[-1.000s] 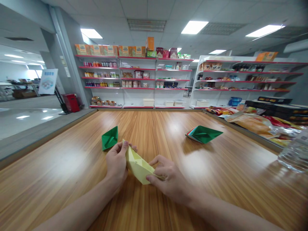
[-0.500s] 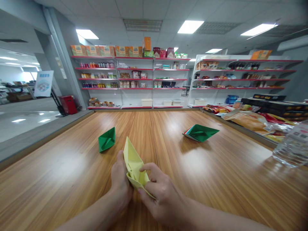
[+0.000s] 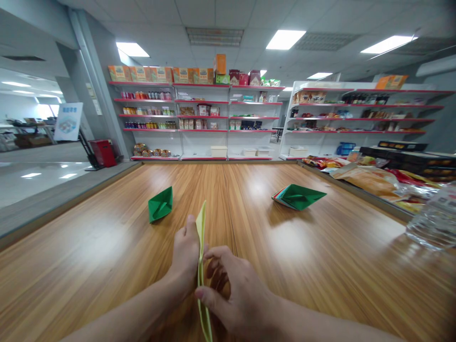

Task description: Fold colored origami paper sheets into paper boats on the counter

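Observation:
A yellow folded-paper boat (image 3: 201,266) stands almost edge-on to me above the table, its two sides close together and its pointed end up and away. My left hand (image 3: 187,251) grips it from the left, palm against that side and thumb upward. On the right, my right hand (image 3: 238,289) has bent fingers spread apart, with its thumb touching the boat's near edge and its index fingertip close to the paper. A green paper boat (image 3: 160,205) lies beyond my left hand. Farther right sits another green boat (image 3: 302,196), with several coloured layers nested at its left end.
The wooden table (image 3: 117,266) has a raised dark rim. A clear plastic bottle (image 3: 432,223) is at the right edge, near snack packets (image 3: 370,180) and stacked black boxes (image 3: 409,159). Stocked store shelves (image 3: 203,116) line the back, and a signboard (image 3: 67,121) stands at left.
The yellow boat has turned from showing its open inside to edge-on, and its sides have come together. My right fingers have come out from inside it. Both green boats stay put.

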`<action>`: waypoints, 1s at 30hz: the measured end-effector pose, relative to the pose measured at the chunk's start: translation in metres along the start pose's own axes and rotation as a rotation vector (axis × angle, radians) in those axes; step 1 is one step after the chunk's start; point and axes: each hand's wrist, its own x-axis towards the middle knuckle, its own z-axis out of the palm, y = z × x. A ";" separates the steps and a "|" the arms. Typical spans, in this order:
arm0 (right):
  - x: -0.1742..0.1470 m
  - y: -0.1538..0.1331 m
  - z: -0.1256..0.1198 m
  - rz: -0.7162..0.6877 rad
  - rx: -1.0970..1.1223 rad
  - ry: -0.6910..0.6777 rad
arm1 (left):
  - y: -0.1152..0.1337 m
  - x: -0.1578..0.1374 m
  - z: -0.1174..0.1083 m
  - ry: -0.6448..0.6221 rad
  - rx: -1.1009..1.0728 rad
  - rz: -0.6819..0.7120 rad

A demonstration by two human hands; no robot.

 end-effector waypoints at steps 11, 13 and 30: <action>0.015 0.001 -0.011 0.279 0.012 0.010 | -0.016 -0.004 0.005 -0.164 0.023 0.067; 0.023 0.006 -0.020 0.293 -0.024 -0.037 | -0.017 -0.002 0.004 -0.209 -0.036 0.023; 0.031 0.145 -0.216 0.612 -1.149 -0.003 | -0.006 0.002 0.004 -0.185 -0.040 -0.062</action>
